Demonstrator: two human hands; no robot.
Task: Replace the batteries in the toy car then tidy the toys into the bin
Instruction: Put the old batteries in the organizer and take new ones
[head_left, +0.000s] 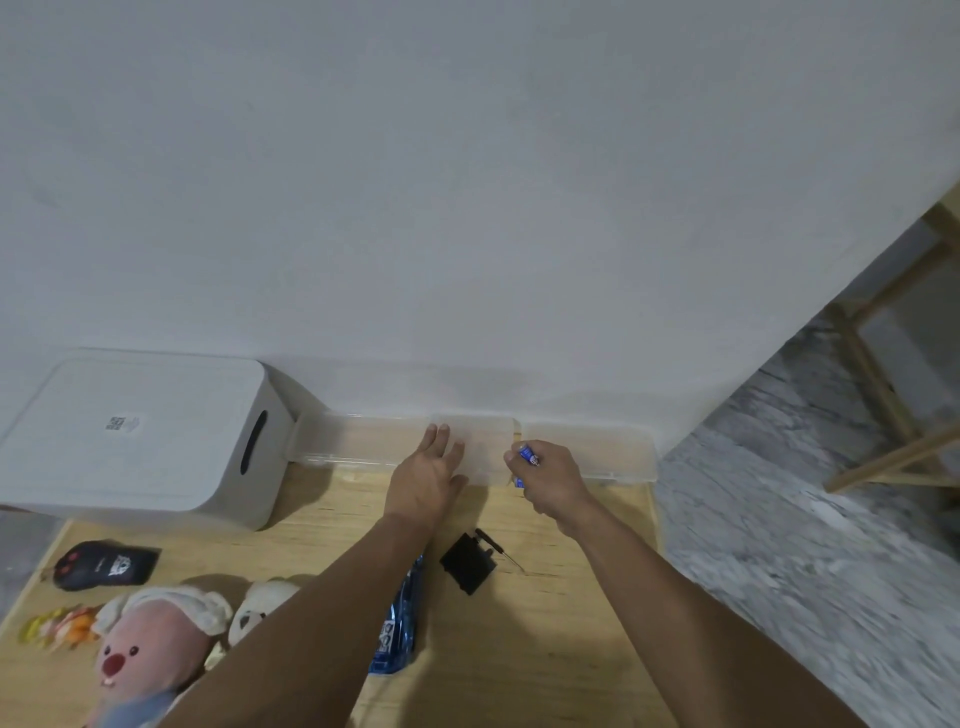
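Against a white wall at the wooden table's (545, 649) far edge, the left hand (428, 475) lies flat-fingered on a clear box (470, 449) while the right hand (548, 480) pinches blue batteries (529, 455) at its fingertips.

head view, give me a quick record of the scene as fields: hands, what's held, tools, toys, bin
left hand: fingers straight, resting on the clear plastic box by the wall
right hand: grips blue batteries
tools: small screwdriver on the wooden table, beside a black cover piece
battery pack: blue packet under the left forearm
toys: black toy car, pink plush, panda plush, small yellow-orange toy
bin: grey lidded bin, lid on
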